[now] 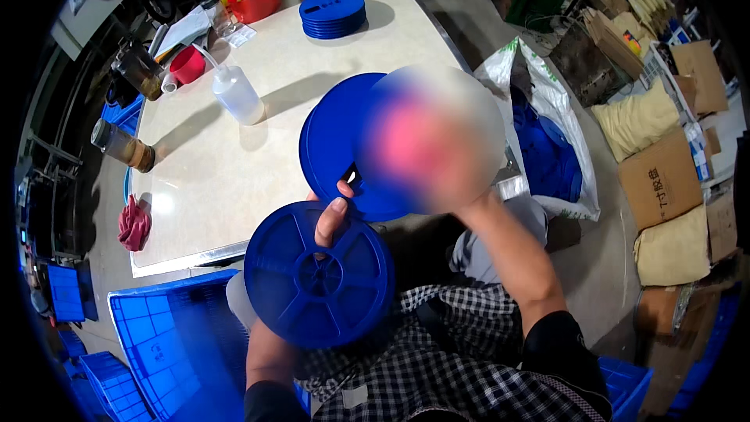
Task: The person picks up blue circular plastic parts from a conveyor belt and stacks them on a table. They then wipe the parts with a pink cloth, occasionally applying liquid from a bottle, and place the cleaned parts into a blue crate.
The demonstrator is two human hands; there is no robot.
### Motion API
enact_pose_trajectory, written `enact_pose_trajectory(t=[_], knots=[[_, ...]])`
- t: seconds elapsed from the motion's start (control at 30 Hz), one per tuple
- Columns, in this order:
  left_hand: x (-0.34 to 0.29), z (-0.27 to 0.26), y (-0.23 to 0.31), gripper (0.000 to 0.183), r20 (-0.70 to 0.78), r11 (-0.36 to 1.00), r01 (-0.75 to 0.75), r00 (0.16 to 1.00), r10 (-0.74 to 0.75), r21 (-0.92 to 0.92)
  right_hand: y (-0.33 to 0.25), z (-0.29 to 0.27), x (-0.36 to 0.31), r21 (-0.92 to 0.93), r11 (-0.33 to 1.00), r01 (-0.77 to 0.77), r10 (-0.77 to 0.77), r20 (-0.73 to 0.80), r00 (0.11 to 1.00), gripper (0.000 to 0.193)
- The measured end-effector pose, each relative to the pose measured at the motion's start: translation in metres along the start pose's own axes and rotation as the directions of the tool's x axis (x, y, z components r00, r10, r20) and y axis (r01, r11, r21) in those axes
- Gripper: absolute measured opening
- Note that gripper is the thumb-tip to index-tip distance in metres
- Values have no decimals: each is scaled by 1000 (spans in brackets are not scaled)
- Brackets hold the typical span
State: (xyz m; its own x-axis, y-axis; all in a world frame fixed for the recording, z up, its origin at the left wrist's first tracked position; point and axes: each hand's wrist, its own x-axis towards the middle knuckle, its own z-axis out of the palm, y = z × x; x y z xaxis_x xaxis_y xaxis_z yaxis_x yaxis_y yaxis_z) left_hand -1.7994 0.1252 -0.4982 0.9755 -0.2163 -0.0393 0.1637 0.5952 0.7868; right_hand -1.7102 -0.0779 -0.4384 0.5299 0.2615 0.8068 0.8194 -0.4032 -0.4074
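My left hand (pixel 331 223) is closed on a blue spoked disc (pixel 269 266) with a round hub, held at the front of the table. Its thumb lies over that disc, and a fingertip shows at a dark slot in a second blue disc (pixel 328 137). This smooth-faced disc is tilted just beyond the first, and at least one more edge shows behind it. My right hand (pixel 461 176) is over the smooth disc's right side, inside a blurred round area. A pink patch (pixel 410 141) lies beside its fingers, which are too smeared to read.
On the pale table (pixel 219 219) stand a stack of blue discs (pixel 333 16), a squeeze bottle (pixel 238 95), a jar (pixel 121 144) and a red basket (pixel 256 4). A dark-red cloth (pixel 134 224) hangs at its left edge. A white sack (pixel 574 101) of blue pieces stands right; blue crate (pixel 168 328) left.
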Motion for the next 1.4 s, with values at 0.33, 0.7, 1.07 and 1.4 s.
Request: enact_pose_trajectory(t=[0.33, 0.7, 1.07, 1.4], knots=[[2, -8, 6, 29, -28, 998, -62, 998, 62, -33, 105, -44, 22, -10, 875, -484, 439, -405, 802, 15], [2, -15, 13, 26, -25, 989, -130, 991, 129, -67, 34, -63, 11, 760, 120, -638, 391, 555, 734, 65], [9, 12, 18, 27, -147, 995, -76, 987, 66, -64, 17, -55, 11, 745, 322, -584, 286, 512, 810, 63], [-3, -1, 21, 30, -249, 991, 94, 961, -116, -100, -25, -27, -1, 711, 521, -473, 266, 391, 881, 18]])
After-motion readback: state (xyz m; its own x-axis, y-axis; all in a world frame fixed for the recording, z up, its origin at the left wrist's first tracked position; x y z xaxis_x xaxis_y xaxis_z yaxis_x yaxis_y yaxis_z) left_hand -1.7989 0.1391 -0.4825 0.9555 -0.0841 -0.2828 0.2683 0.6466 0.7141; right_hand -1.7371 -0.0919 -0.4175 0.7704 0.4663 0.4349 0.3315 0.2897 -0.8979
